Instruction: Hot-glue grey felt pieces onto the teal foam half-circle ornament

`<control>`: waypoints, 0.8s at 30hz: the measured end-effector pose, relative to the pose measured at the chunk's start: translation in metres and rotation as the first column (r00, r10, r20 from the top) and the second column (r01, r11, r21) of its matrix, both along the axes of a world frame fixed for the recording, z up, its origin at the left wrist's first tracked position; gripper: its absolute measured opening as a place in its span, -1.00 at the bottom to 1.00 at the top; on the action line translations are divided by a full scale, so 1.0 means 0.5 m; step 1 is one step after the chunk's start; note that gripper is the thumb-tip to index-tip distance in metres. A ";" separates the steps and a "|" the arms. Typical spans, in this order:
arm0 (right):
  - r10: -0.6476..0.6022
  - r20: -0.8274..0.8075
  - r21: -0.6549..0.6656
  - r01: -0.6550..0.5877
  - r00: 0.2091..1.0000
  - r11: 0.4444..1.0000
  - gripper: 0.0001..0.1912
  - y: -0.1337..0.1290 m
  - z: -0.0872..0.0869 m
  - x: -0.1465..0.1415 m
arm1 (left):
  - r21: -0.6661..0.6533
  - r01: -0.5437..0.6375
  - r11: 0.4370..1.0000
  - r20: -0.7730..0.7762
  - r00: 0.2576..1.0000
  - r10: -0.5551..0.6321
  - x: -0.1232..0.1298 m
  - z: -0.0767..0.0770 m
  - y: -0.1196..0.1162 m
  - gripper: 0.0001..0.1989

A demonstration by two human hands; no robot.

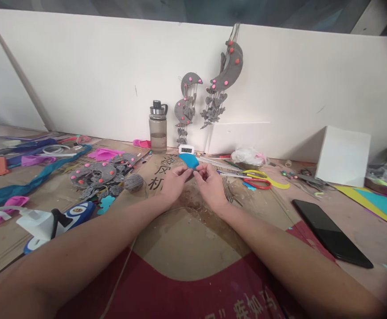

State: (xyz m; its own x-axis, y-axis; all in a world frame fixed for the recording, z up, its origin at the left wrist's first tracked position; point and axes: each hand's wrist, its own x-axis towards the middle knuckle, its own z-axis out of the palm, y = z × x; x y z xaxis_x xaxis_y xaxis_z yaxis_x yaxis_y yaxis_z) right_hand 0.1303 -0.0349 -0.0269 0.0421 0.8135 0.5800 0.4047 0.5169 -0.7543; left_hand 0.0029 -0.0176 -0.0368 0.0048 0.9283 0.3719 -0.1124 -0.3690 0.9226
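A bright blue piece [189, 160], rounded at its top, stands up between my two hands over the cardboard. My left hand [176, 180] is closed, its thumb and forefinger pinched at the piece's lower left edge. My right hand [209, 182] is closed too, pinching near the lower right edge of the same blue piece. The fingertips of both hands nearly meet, and they hide the bottom of the piece. Just behind it sits a small white digital clock [186, 150]. Scissors with red and yellow handles [258, 183] lie to the right of my right hand.
A bottle [158, 133] stands by the white wall, where grey moon hangings [233, 66] hang. Grey felt pieces [96, 175], a yarn ball [134, 182] and a white plug with a blue-white device [76, 212] lie left. A black phone [329, 232] and a white box [342, 155] are right.
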 end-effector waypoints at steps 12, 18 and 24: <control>-0.012 0.034 -0.007 0.012 0.999 1.000 -0.83 0.011 0.005 0.010 | -0.112 0.050 0.992 0.121 0.992 -0.036 -0.003 -0.002 0.002 -0.80; -0.071 0.015 -0.037 0.072 0.997 0.997 -0.84 0.016 0.005 0.014 | -0.074 0.052 0.996 0.000 0.999 -0.052 -0.009 0.003 0.004 -0.73; -0.079 0.014 -0.046 0.080 0.997 0.996 -0.81 0.015 0.008 0.015 | -0.095 0.035 0.995 -0.059 0.997 -0.041 -0.012 0.016 0.006 -0.73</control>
State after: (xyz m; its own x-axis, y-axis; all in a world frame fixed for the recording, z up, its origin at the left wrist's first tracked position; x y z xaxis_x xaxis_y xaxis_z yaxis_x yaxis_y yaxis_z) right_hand 0.1376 -0.0273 -0.0227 0.1006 0.8341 0.5424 0.4527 0.4471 -0.7715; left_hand -0.0031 -0.0144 -0.0289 0.0604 0.9578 0.2810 -0.0670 -0.2770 0.9585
